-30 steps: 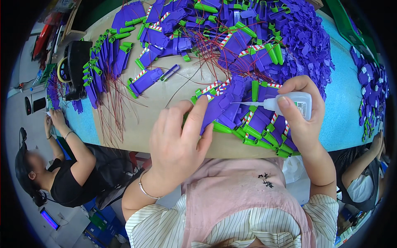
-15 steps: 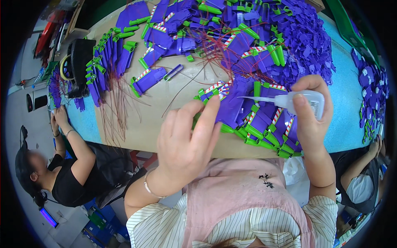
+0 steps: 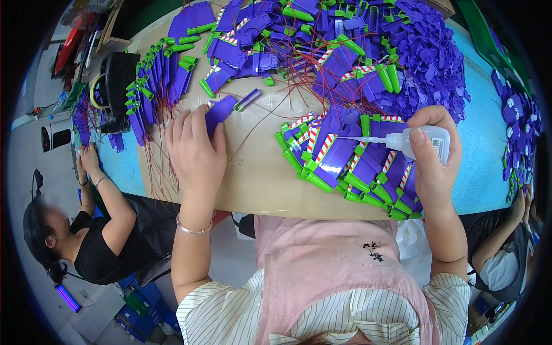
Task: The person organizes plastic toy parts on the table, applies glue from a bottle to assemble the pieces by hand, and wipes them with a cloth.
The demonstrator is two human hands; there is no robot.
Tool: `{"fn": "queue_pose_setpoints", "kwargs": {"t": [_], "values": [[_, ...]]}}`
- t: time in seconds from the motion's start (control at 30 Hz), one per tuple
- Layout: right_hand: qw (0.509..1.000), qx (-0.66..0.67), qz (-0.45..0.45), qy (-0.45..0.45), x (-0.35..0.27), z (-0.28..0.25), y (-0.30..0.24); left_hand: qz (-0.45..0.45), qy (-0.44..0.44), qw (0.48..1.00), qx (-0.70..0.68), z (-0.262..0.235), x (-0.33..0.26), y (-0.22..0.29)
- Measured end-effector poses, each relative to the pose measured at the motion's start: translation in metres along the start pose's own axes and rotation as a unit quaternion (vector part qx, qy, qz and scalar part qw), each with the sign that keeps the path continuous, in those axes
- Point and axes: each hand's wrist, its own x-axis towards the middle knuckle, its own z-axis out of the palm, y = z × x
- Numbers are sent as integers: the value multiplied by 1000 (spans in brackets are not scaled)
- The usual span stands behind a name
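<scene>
My left hand (image 3: 197, 149) has its fingers and thumb closed around the near end of a purple plastic part (image 3: 221, 110) on the table. The fingers hide much of that part. My right hand (image 3: 434, 152) grips a small clear squeeze bottle (image 3: 432, 142) with a long thin nozzle pointing left. The nozzle's tip is over a fan of overlapping purple parts (image 3: 330, 164), which have green tube ends and red-and-white striped strips. A small clear-and-purple piece (image 3: 248, 100) lies just right of the part under my left hand.
A large heap of purple pieces (image 3: 425, 63) fills the far right. Thin red wires (image 3: 299, 63) tangle among parts at the back. A row of purple-green parts (image 3: 150, 86) stands left, beside a black tape dispenser (image 3: 118, 86). Co-workers sit at left and right.
My left hand has moved from the fan of parts leftward to the single purple part and closed around it. The bottle stays in my right hand, its nozzle still over the fan.
</scene>
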Motion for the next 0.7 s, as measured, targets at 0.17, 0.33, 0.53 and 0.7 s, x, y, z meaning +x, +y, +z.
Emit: {"fn": "queue_pose_setpoints", "kwargs": {"t": [0.17, 0.33, 0.53, 0.7], "values": [[1000, -6, -1, 9, 0, -1, 1, -15, -35, 995, -94, -30, -2, 41], [1000, -11, -14, 10, -1, -4, 2, 49, -34, 968, -245, -58, 3, 77], [1000, -23, 6, -9, -7, 0, -3, 90, -42, 964, -246, -58, 6, 86], [999, -40, -10, -34, -9, 6, -6, 93, -35, 966, -238, -59, 7, 88]]}}
